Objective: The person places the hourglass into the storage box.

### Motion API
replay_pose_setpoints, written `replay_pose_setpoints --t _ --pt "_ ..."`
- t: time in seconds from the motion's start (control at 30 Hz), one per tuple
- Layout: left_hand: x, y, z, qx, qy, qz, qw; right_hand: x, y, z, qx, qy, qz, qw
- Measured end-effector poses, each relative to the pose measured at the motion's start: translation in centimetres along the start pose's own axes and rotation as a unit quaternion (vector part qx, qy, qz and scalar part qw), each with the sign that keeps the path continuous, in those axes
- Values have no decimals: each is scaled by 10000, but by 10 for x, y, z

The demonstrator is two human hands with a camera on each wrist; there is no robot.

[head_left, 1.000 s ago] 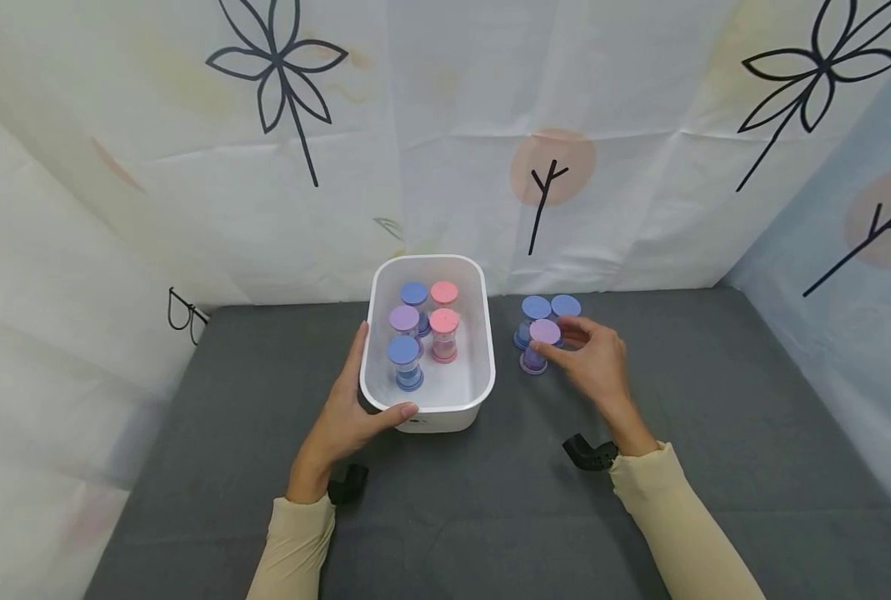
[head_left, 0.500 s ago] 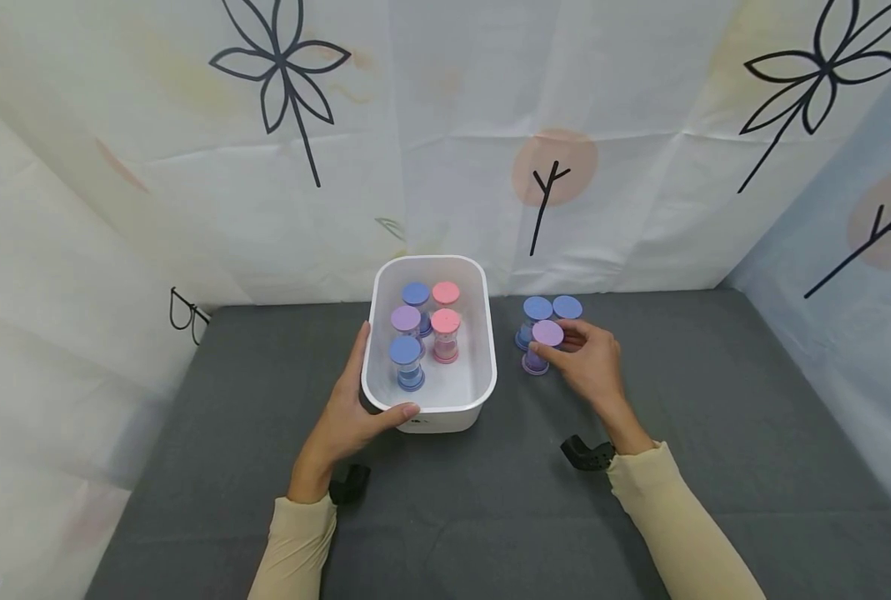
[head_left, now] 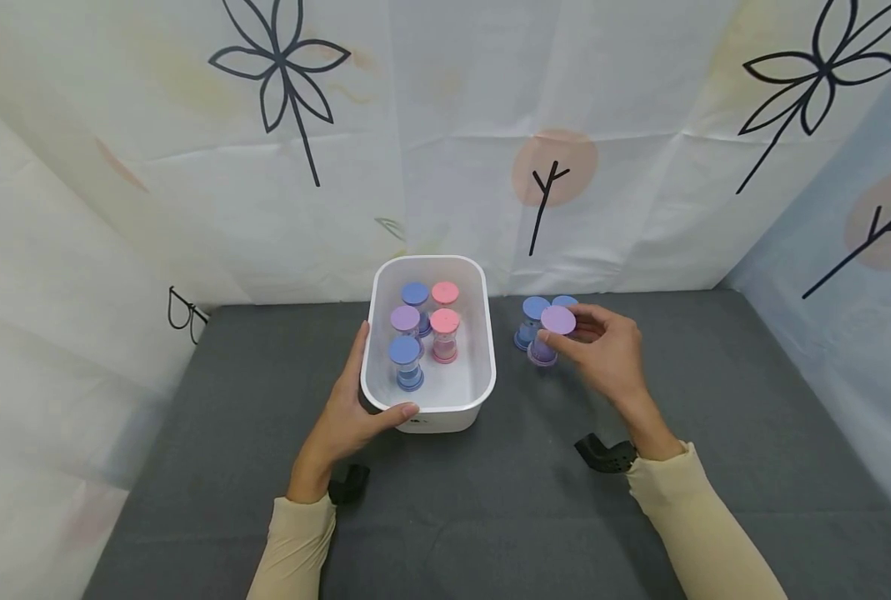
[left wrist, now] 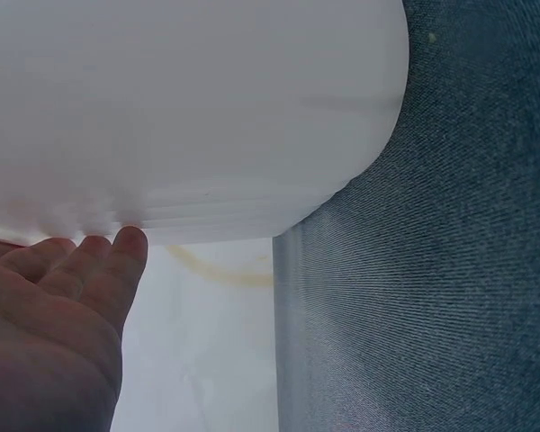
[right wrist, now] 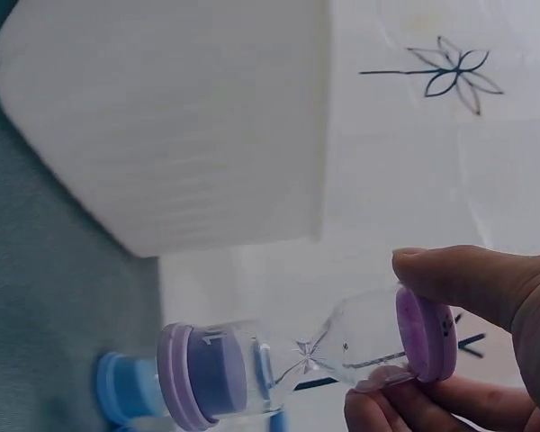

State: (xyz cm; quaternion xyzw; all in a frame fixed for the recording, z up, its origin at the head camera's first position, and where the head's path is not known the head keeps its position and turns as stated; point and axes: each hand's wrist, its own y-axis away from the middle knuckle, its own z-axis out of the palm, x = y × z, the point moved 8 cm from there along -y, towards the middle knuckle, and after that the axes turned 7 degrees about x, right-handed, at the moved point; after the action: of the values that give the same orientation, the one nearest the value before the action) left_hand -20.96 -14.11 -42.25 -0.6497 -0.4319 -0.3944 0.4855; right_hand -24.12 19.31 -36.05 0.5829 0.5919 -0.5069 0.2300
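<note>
In the head view my right hand (head_left: 606, 354) pinches a purple sand timer (head_left: 558, 322) by its top cap, thumb on one side and fingers on the other. The right wrist view shows its clear waisted glass and purple sand in the lower bulb (right wrist: 220, 371). Close behind it stand two blue sand timers (head_left: 536, 308), one partly hidden by the held timer. My left hand (head_left: 343, 425) braces a white plastic bin (head_left: 483, 367), with straight fingers (left wrist: 117, 270) against its left wall and the thumb across the front rim. Inside stand blue, purple and pink (head_left: 445, 322) sand timers.
A dark grey cloth (head_left: 445, 517) covers the table. The bin stands near the back edge, close to a white patterned curtain (head_left: 445, 167). A black wire-like item (head_left: 186, 312) sticks out at the table's back left corner.
My right hand has shifted right and away from me with the purple sand timer, which now covers more of one blue timer. The left hand and bin have stayed in place.
</note>
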Motion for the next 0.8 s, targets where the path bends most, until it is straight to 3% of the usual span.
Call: replay_pose_setpoints --t 0.27,0.43,0.8 --pt "-1 0 -1 21 -73 44 10000 -43 -8 -14 91 -646 -582 9962" --pt "0 0 -1 -18 -61 35 10000 -66 -12 -16 68 -946 -741 9927" --pt "-1 0 -1 -30 -29 38 10000 -99 -13 7 -684 -1448 -590 9853"
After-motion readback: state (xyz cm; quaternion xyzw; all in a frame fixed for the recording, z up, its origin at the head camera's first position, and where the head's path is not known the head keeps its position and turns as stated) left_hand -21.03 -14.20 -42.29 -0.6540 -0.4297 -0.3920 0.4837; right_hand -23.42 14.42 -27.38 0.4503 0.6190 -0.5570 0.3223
